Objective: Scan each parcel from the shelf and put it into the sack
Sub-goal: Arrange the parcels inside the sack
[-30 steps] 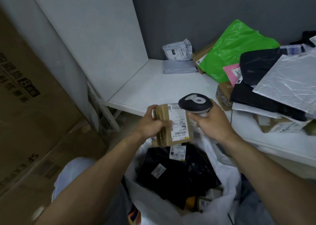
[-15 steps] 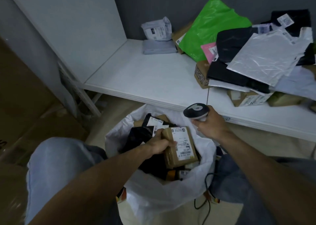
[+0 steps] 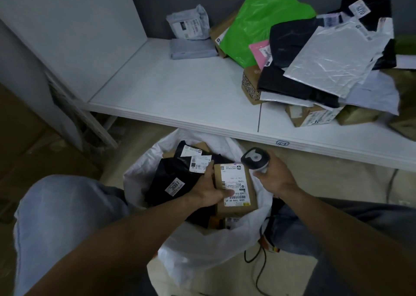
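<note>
Currently the left hand (image 3: pixel 208 193) rests on a small cardboard parcel (image 3: pixel 252 183) that lies inside the open mouth of the white sack (image 3: pixel 202 246), label up. Fingers (image 3: pixel 209 171) nearly straight and close together along the parcel's left edge; thumb laid flat across the white shipping label. Cannot tell whether any fingertip hooks under the box.

Parcel sits on top of the sack's contents, against black poly mailers (image 3: pixel 175 178), one tagged "3087". More cardboard shows beneath it at the near side.

Right hand (image 3: pixel 275 177) holds a handheld barcode scanner (image 3: pixel 254 159) just right of the parcel, over the sack's right rim. Fingers curled round the grip, scanner head tilted toward the sack. A dark cable (image 3: pixel 258 271) trails on the floor below.

White shelf (image 3: pixel 180 88) beyond the sack: left part bare, right part piled. In the pile, a green poly bag (image 3: pixel 258 25) leaning on the back wall, a pink mailer (image 3: pixel 261 50) in front of it, a silver mailer (image 3: pixel 333 57) on top of black ones, cardboard boxes (image 3: pixel 313 115) underneath. Two grey mailers (image 3: pixel 191 23) stand apart at the back.

Person's knee in light jeans (image 3: pixel 56 217) sits left of the sack
</note>
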